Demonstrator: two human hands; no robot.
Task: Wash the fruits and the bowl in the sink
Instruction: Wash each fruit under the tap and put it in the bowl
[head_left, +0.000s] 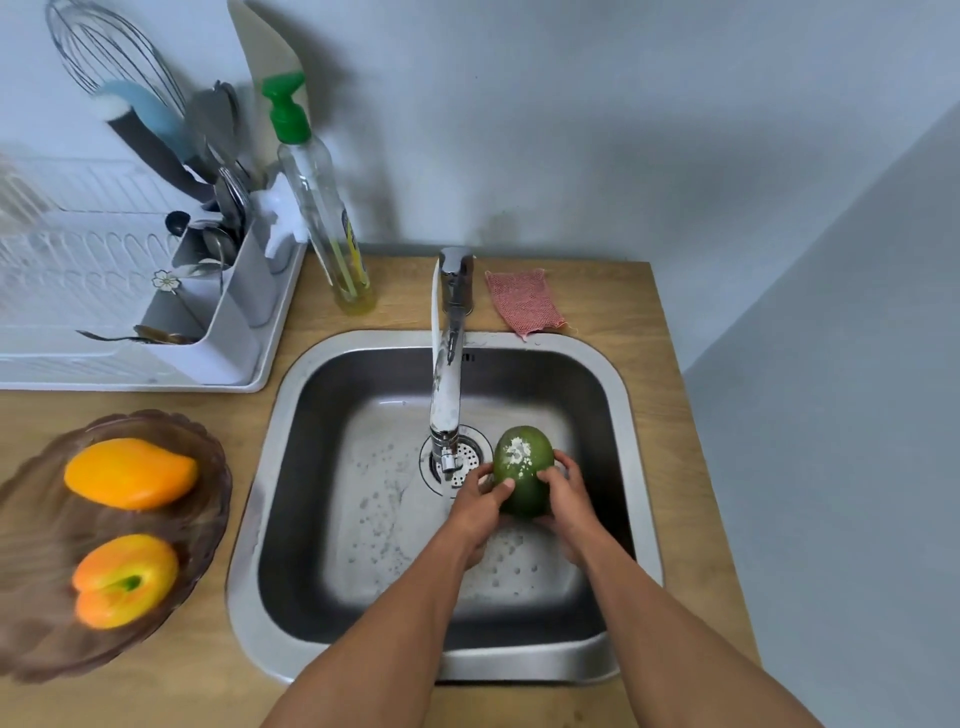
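Forearms: both extended from the lower edge up into the sink (291, 395), converging over the right half of the basin.

Left hand (480, 501): thumb laid across the lower left face of the green mango (522, 470); remaining fingers curled underneath, mostly hidden.

Right hand (566, 493): fingers wrapped round the right flank, fingertips resting on the upper face.

Grip: clamped on the fruit from both sides, one hand per side.

Position of green mango: between the two hands, long axis pointing away from the camera, just right of the drain strainer (470, 454) and of the faucet (449, 374) spout tip. White patch on its upper face. Contact with the basin floor: cannot tell.

Bench, left of sink: brown translucent bowl (208, 447) holding a yellow-orange mango (130, 473) and an orange fruit (124, 579) with a green spot, well apart from the hands.

Bench, behind sink: dish-soap bottle (324, 208) with green pump to the left of the faucet base, pink mesh scrubber (524, 299) to the right.

Far left: white drying rack (78, 260) with cutlery holder (218, 322).
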